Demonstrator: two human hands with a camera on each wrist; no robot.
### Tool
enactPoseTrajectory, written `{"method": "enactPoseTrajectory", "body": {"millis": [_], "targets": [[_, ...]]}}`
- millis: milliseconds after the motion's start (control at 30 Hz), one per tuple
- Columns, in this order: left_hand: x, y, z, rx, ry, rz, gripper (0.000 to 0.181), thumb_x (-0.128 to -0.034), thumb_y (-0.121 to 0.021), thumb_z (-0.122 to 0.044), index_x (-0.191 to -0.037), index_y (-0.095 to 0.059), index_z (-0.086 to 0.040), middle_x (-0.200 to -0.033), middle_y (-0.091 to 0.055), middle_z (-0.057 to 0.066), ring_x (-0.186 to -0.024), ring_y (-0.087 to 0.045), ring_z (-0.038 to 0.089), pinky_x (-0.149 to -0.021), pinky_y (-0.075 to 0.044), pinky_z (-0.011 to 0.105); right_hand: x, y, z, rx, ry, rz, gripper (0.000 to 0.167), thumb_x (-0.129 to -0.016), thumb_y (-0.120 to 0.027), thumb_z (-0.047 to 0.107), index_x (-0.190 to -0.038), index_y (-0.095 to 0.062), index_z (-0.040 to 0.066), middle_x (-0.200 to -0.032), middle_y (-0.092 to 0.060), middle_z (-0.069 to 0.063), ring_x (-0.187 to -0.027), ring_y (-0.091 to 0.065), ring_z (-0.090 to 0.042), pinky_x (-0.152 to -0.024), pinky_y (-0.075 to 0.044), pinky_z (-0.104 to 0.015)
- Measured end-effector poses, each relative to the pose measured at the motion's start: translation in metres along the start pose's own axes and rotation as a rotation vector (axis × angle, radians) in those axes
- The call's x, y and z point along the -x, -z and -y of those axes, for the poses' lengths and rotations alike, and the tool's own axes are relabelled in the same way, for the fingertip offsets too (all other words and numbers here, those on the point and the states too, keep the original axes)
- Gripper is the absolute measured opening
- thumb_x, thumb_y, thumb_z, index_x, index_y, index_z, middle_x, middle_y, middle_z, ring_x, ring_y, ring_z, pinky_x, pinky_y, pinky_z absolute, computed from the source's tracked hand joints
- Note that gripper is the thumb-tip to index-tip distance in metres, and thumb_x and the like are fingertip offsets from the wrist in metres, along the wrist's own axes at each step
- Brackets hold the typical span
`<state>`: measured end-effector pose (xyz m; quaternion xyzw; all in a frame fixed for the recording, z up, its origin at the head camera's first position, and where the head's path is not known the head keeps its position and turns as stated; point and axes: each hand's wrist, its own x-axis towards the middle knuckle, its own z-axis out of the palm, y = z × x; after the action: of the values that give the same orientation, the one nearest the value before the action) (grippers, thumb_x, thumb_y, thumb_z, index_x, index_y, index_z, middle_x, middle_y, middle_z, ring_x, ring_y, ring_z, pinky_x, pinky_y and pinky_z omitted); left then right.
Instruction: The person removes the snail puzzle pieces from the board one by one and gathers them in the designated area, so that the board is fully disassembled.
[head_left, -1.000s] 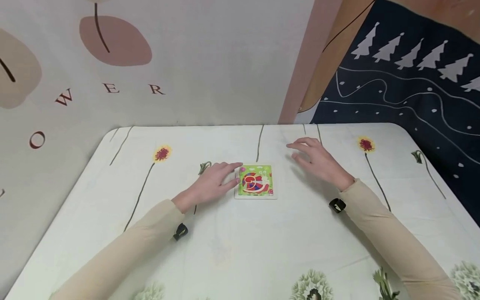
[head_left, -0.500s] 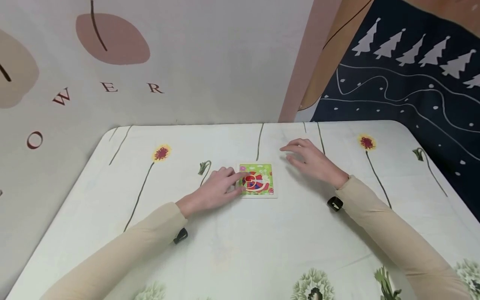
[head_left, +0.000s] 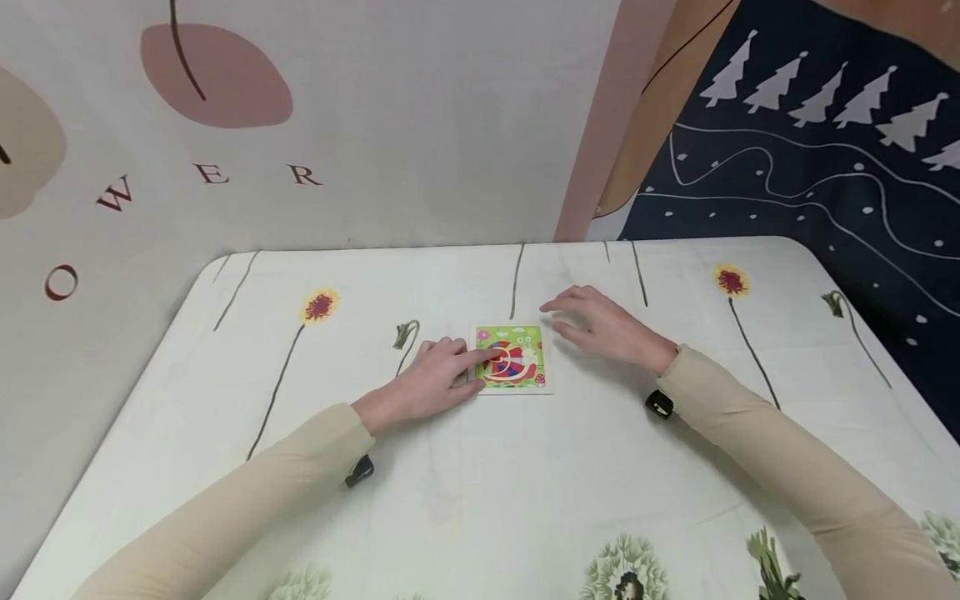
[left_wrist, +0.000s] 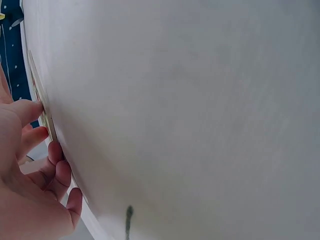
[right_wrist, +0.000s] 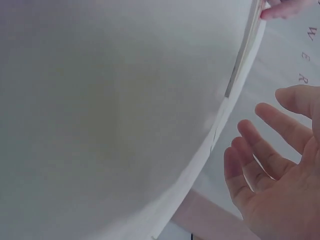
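Note:
A small square picture puzzle (head_left: 528, 358), with a red and blue snail on a green ground inside a pale frame, lies flat in the middle of the table. My left hand (head_left: 427, 379) reaches over its left side. The index finger stretches onto the snail's shell and the thumb touches near the lower left corner. In the left wrist view the puzzle's edge (left_wrist: 51, 127) is seen side-on, with the other fingers (left_wrist: 62, 172) bent beside it. Just right of the puzzle my right hand (head_left: 600, 327) hovers, fingers relaxed and holding nothing, as the right wrist view also shows.
A white cloth with printed flowers covers the table (head_left: 480, 483). Behind it hangs a pale curtain (head_left: 420, 125) with letters, and at the right a dark blue cloth (head_left: 795, 183) with white trees. Each wrist carries a small black device (head_left: 660, 405).
My left fingers have moved from the puzzle's left edge onto its picture. The right hand has come left and slightly down, nearer the puzzle. The puzzle lies where it was.

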<state>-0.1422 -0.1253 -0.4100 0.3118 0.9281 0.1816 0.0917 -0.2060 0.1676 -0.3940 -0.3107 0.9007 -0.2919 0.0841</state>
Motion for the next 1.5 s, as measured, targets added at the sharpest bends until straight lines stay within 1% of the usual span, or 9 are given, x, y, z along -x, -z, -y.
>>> {"method": "enactPoseTrajectory", "body": {"millis": [133, 267, 433, 600, 700, 867, 1033, 1233, 1500], "targets": [[0.0, 0.0, 0.0, -0.006, -0.002, -0.001, 0.049, -0.0998, -0.067, -0.025, -0.147, -0.059, -0.014, -0.091, -0.053, 0.001, -0.086, -0.045, 0.019, -0.08, -0.035, 0.038, -0.006, -0.005, 0.003, 0.008, 0.031, 0.033, 0.032, -0.101, -0.063, 0.01, -0.131, -0.068, -0.001, -0.124, -0.067, -0.016, -0.12, -0.057, -0.032, -0.103, -0.045, -0.05], [0.001, -0.001, 0.001, -0.006, -0.006, -0.006, 0.049, -0.0999, -0.068, -0.026, -0.147, -0.06, -0.014, -0.09, -0.053, 0.001, -0.084, -0.045, 0.019, -0.079, -0.035, 0.037, -0.01, -0.008, 0.008, -0.001, 0.063, 0.062, 0.032, -0.1, -0.063, 0.008, -0.13, -0.068, -0.002, -0.121, -0.069, -0.015, -0.113, -0.06, -0.03, -0.099, -0.048, -0.048], [0.001, -0.002, 0.002, -0.009, -0.013, -0.016, 0.049, -0.0998, -0.068, -0.027, -0.147, -0.06, -0.014, -0.088, -0.052, 0.0, -0.082, -0.044, 0.017, -0.077, -0.034, 0.036, -0.017, -0.011, 0.015, -0.044, 0.085, 0.11, 0.031, -0.099, -0.065, 0.005, -0.129, -0.068, -0.003, -0.118, -0.069, -0.013, -0.103, -0.062, -0.026, -0.091, -0.051, -0.043], [0.001, -0.001, 0.001, -0.013, -0.011, -0.013, 0.049, -0.0996, -0.069, -0.027, -0.146, -0.061, -0.014, -0.087, -0.051, -0.001, -0.081, -0.044, 0.017, -0.077, -0.033, 0.035, -0.027, -0.015, 0.023, -0.101, 0.095, 0.169, 0.03, -0.1, -0.065, 0.003, -0.128, -0.069, -0.002, -0.117, -0.07, -0.013, -0.098, -0.063, -0.023, -0.087, -0.053, -0.037], [0.001, -0.001, 0.002, -0.013, -0.009, -0.008, 0.048, -0.0996, -0.069, -0.027, -0.146, -0.061, -0.013, -0.087, -0.052, -0.001, -0.082, -0.044, 0.016, -0.077, -0.033, 0.035, -0.033, -0.016, 0.026, -0.126, 0.097, 0.188, 0.028, -0.1, -0.064, 0.003, -0.127, -0.069, -0.002, -0.115, -0.07, -0.012, -0.094, -0.062, -0.022, -0.086, -0.052, -0.035], [0.001, -0.002, 0.003, -0.017, -0.01, -0.004, 0.048, -0.0996, -0.069, -0.027, -0.145, -0.062, -0.013, -0.087, -0.052, -0.002, -0.082, -0.043, 0.016, -0.076, -0.032, 0.034, -0.043, -0.019, 0.031, -0.144, 0.084, 0.218, 0.028, -0.101, -0.063, 0.004, -0.127, -0.069, -0.001, -0.117, -0.07, -0.012, -0.094, -0.062, -0.02, -0.085, -0.051, -0.033], [0.0, -0.002, 0.003, -0.023, -0.029, -0.01, 0.049, -0.0999, -0.069, -0.027, -0.146, -0.061, -0.013, -0.088, -0.052, -0.001, -0.083, -0.044, 0.016, -0.077, -0.033, 0.035, -0.053, -0.023, 0.033, -0.152, 0.081, 0.243, 0.026, -0.101, -0.063, 0.005, -0.126, -0.07, -0.001, -0.118, -0.07, -0.013, -0.094, -0.061, -0.021, -0.085, -0.051, -0.031], [0.0, -0.002, 0.002, -0.036, -0.051, -0.015, 0.049, -0.1002, -0.068, -0.027, -0.147, -0.06, -0.014, -0.088, -0.052, 0.0, -0.084, -0.045, 0.018, -0.077, -0.034, 0.036, -0.063, -0.03, 0.034, -0.135, 0.079, 0.253, 0.025, -0.101, -0.063, 0.005, -0.124, -0.071, -0.001, -0.114, -0.069, -0.012, -0.096, -0.06, -0.022, -0.086, -0.05, -0.032], [0.001, -0.001, 0.002, -0.054, -0.048, -0.023, 0.049, -0.0998, -0.069, -0.028, -0.146, -0.061, -0.015, -0.089, -0.053, 0.0, -0.083, -0.046, 0.018, -0.076, -0.034, 0.036, -0.072, -0.034, 0.038, -0.121, 0.058, 0.278, 0.02, -0.101, -0.062, 0.004, -0.12, -0.07, 0.001, -0.106, -0.066, -0.01, -0.096, -0.059, -0.023, -0.09, -0.049, -0.034]]}}
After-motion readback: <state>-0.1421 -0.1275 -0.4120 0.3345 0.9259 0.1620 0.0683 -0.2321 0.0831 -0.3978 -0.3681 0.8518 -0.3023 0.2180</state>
